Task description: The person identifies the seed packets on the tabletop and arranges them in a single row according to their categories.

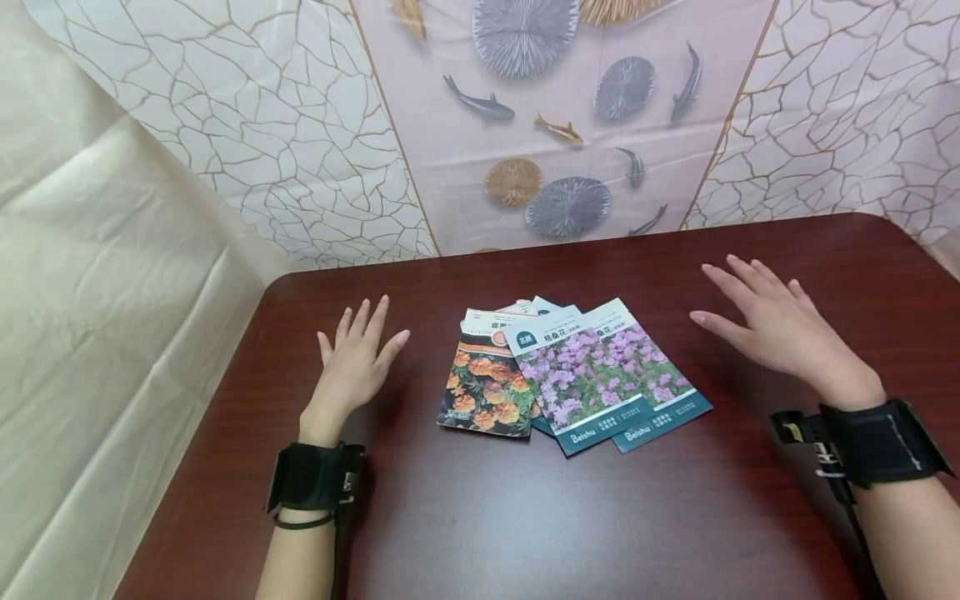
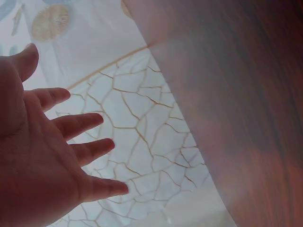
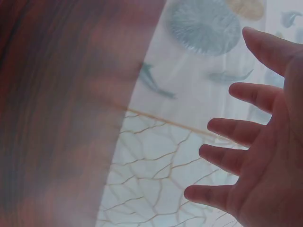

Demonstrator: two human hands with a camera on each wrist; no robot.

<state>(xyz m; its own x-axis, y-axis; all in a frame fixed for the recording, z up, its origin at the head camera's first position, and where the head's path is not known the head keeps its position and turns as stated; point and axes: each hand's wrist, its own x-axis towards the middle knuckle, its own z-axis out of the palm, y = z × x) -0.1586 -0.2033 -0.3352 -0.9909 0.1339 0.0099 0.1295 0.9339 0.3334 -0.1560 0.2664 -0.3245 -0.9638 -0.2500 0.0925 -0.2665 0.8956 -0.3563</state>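
Several flower seed packets lie overlapping in a loose pile at the middle of the table. An orange-flower packet (image 1: 489,387) is on the left; a purple-flower packet (image 1: 581,375) lies over its right edge, and another purple-flower packet (image 1: 652,379) sits partly under that one. Further packets beneath show only their edges. To the left of the pile, my left hand (image 1: 351,367) is held palm down with fingers spread, holding nothing. My right hand (image 1: 780,325), also spread and holding nothing, is off to the right of the packets. Both wrist views show the fingers apart and relaxed.
The dark red wooden table (image 1: 465,525) has rounded far corners. A patterned cloth (image 1: 315,142) with fish and lily-pad motifs hangs behind it, and a cream cloth (image 1: 112,333) drapes along the left side. Black straps with cameras (image 1: 885,442) circle both wrists.
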